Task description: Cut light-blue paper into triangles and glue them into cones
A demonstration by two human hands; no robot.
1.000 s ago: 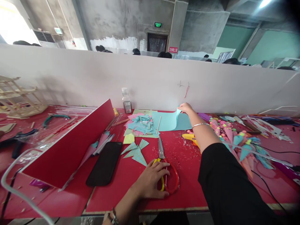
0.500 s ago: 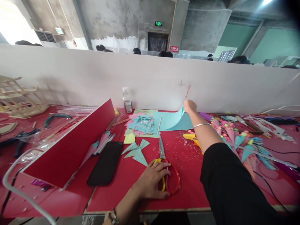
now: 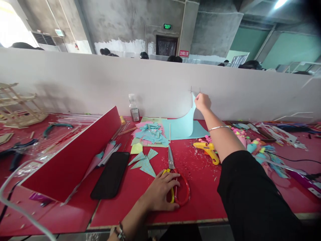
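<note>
A light blue paper sheet is pinched by one corner in my right hand. That corner is lifted against the white partition, so the sheet curves up while the rest lies flat on the red table. My left hand rests over the handles of the scissors, its fingers stretched across the yellow and red loops. The blades point away from me and look closed. Several patterned blue paper triangles lie left of the scissors. Behind them sits a pile of blue and pink paper cuttings, with a thin white stick beside it.
A black phone and a slanted red board stand on the left. A yellow glue gun lies near my right forearm. Pink and blue paper cones lie further right. A bottle stands against the white partition.
My right hand has risen along the partition, drawing the sheet's corner higher. More of the sheet has left the table. My left hand has stayed on the scissors.
</note>
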